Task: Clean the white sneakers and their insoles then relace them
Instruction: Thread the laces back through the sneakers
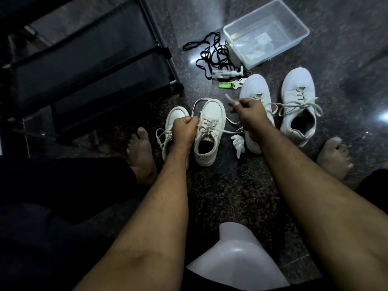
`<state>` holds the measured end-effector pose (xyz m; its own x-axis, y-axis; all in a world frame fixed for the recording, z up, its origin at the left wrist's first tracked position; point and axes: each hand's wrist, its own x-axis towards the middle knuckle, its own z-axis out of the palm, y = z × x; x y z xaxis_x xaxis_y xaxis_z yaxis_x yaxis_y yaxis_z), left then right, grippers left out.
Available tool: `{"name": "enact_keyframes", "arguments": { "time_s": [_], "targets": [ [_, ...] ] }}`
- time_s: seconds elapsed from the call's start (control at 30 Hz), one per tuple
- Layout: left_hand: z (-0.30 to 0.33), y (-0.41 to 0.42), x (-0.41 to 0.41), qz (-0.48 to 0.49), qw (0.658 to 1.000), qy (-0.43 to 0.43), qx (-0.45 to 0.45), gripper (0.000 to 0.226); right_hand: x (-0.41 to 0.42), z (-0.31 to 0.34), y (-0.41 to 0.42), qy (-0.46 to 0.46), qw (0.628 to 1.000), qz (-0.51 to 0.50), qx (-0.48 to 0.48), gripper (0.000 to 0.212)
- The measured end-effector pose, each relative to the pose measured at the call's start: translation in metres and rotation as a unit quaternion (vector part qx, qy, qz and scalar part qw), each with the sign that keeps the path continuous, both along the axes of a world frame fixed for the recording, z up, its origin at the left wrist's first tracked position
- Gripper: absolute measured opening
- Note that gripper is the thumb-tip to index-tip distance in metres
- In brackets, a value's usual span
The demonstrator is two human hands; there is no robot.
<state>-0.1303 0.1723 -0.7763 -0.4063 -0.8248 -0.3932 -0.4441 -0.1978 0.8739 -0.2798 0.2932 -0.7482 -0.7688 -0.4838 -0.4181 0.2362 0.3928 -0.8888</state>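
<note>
On the dark stone floor (pixel 210 196), the left hand (pixel 185 128) pinches a white lace (pixel 225 131) at the small sneaker (pixel 210 131). The right hand (pixel 248 110), fingers curled, grips that lace's other end, raised just beside a larger white sneaker (pixel 255 87).

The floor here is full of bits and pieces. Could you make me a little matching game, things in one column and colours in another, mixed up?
Things:
1. tangled laces
2. storage tub
3. small tag beside the keys
4. sneaker that the left hand and right hand are lacing

Colours:
A. white
B. bright green
C. black
D. clear, see-through

Pairs: 1-C, 2-D, 3-B, 4-A
</note>
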Motion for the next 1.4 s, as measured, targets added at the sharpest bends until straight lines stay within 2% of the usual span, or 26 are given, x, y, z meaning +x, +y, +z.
{"name": "enact_keyframes", "arguments": {
  "time_s": [0.1,0.23,0.33,0.47,0.57,0.67,0.73,0.83,1.0,1.17,1.3,1.4],
  "targets": [
    [-0.007,-0.004,-0.002,-0.049,0.998,-0.032,0.004,0.044,0.011,-0.001,-0.006,0.069,0.983,0.168,0.022,0.025],
    [-0.005,-0.004,0.001,-0.092,0.994,-0.065,-0.012,0.033,0.017,-0.009,-0.014,0.179,0.935,0.274,0.134,0.022],
    [0.004,-0.001,0.005,-0.121,0.991,-0.035,0.049,0.020,0.022,-0.014,-0.017,0.206,0.928,0.261,0.167,0.013],
    [0.009,-0.003,0.009,-0.159,0.982,-0.040,0.095,0.023,0.024,-0.013,-0.016,0.213,0.932,0.249,0.158,0.009],
    [0.008,-0.003,0.009,-0.184,0.978,-0.042,0.083,0.022,0.025,-0.018,-0.017,0.239,0.931,0.219,0.167,0.007],
    [0.001,-0.002,0.009,-0.179,0.981,-0.045,0.064,0.039,0.029,-0.024,-0.019,0.247,0.926,0.218,0.186,0.005],
    [-0.003,-0.003,0.007,-0.185,0.979,-0.064,0.052,0.032,0.033,-0.024,-0.020,0.247,0.921,0.232,0.194,0.008],
    [-0.005,-0.004,0.006,-0.194,0.979,-0.055,0.038,0.007,0.038,-0.024,-0.020,0.253,0.917,0.226,0.208,0.011],
    [-0.004,-0.003,0.005,-0.179,0.984,-0.023,0.004,0.013,0.037,-0.027,-0.019,0.260,0.919,0.205,0.213,0.013],
    [-0.005,0.001,0.007,-0.182,0.983,-0.001,-0.008,0.015,0.035,-0.027,-0.020,0.221,0.923,0.273,0.160,0.015],
    [-0.007,0.002,0.009,-0.138,0.990,-0.015,-0.017,0.016,0.036,-0.031,-0.015,0.164,0.948,0.248,0.116,0.015],
    [-0.008,0.000,0.009,-0.147,0.989,-0.026,-0.013,0.016,0.035,-0.037,-0.009,0.093,0.969,0.210,0.094,0.034]
  ]
}}
